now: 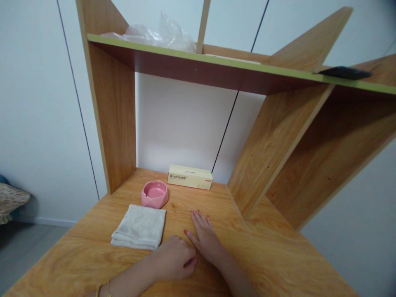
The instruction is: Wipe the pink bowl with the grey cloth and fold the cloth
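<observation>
My right hand lies flat on the wooden desk, fingers stretched out and together, holding nothing. My left hand rests beside it with fingers curled into a loose fist, its knuckles touching the right thumb; nothing shows inside it. Just left of the left hand lies a folded off-white cloth. Behind the cloth sits a pink ceramic ashtray. A long cream box with printed text lies at the back of the desk against the wall.
A wooden upright stands at the back left, and slanted wooden panels rise on the right. The shelf above carries crumpled clear plastic and a dark flat object. A patterned cushion lies far left.
</observation>
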The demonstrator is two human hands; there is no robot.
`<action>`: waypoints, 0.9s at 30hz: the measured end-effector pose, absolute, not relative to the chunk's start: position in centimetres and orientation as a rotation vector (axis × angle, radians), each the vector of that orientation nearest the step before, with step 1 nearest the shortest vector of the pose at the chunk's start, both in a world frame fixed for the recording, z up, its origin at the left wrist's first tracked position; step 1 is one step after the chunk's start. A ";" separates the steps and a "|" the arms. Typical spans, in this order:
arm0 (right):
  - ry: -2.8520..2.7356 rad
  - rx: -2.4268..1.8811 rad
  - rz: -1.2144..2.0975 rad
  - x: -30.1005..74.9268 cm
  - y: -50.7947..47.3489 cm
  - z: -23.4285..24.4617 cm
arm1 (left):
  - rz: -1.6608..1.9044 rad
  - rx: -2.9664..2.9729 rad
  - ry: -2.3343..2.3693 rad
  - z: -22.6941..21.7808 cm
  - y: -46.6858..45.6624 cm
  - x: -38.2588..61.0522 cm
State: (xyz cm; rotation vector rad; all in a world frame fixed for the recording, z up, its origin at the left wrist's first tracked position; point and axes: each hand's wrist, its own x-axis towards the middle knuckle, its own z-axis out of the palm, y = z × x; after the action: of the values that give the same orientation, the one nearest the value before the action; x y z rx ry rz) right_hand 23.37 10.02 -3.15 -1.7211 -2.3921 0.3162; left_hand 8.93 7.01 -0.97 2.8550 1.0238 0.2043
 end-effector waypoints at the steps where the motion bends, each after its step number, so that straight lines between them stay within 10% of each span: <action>1: -2.391 -1.719 0.320 23.4 10.0 -3.1 | 0.204 2.848 1.018 -1.1 7.1 8.9; 27: -2.383 -1.724 0.368 23.4 10.1 -3.0 | 0.199 2.866 1.039 -0.8 7.1 9.0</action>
State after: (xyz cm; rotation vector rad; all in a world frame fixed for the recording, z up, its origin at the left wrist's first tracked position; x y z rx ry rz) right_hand 23.38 10.10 -3.04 -1.7243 -2.3835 0.3677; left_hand 8.96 7.08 -0.83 2.8660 1.0387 0.1987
